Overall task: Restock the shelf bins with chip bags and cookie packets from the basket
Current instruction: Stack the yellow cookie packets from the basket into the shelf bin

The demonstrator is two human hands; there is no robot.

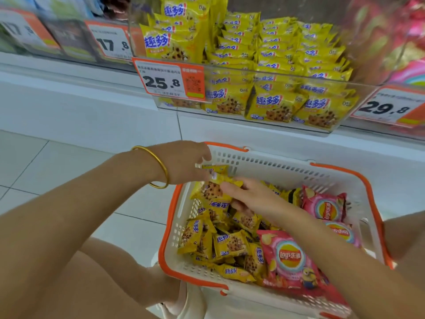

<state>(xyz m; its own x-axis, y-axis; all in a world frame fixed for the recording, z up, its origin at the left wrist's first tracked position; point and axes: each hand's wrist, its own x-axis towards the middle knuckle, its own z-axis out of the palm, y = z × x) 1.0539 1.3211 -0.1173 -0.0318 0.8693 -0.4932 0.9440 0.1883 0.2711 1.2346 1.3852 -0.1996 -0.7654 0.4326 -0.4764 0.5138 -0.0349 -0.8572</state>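
Observation:
A white basket [285,171] with an orange rim stands on the floor below the shelf. Several yellow cookie packets [230,245] fill its left half and pink chip bags [289,259] lie on its right. My left hand [184,164], with a gold bangle on the wrist, holds yellow cookie packets [216,173] at the basket's far left corner. My right hand [248,196] reaches in beside it and pinches a yellow packet [211,192] in the pile. Above, a clear shelf bin [326,132] is packed with the same yellow packets.
An orange price tag reading 25.8 [167,81] hangs on the bin's front, with tags 17.8 [110,42] and 29.8 [386,107] on the neighbouring bins. A bin of pink bags [404,42] sits at the right. White tiled floor [69,162] lies to the left; my knees flank the basket.

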